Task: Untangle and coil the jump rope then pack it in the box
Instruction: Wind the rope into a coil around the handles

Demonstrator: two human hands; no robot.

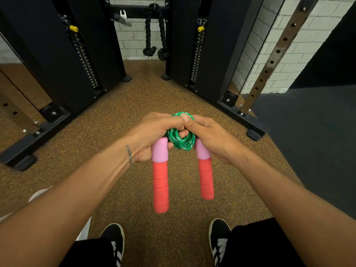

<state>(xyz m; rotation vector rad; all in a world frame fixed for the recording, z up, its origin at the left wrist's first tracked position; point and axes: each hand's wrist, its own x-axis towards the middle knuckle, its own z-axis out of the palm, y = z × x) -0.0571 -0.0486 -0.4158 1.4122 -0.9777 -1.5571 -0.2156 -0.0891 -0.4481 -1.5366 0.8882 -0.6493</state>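
Observation:
The jump rope's green braided cord (181, 140) is wound into a small tight coil held up in front of me over the floor. My left hand (152, 132) grips the coil's left side and the top of the left handle (160, 182), which is pink above and red below. My right hand (210, 137) grips the coil's right side and the top of the right handle (206, 174). Both handles hang down side by side. My thumbs meet on top of the coil. No box is in view.
Brown speckled rubber floor (173, 93) lies below. A black cable machine (81, 64) with weight stacks stands ahead on both sides, with a black tricep rope (155, 35) hanging in the middle. A white item (38, 193) lies at the left. My black shoes (113, 239) are at the bottom.

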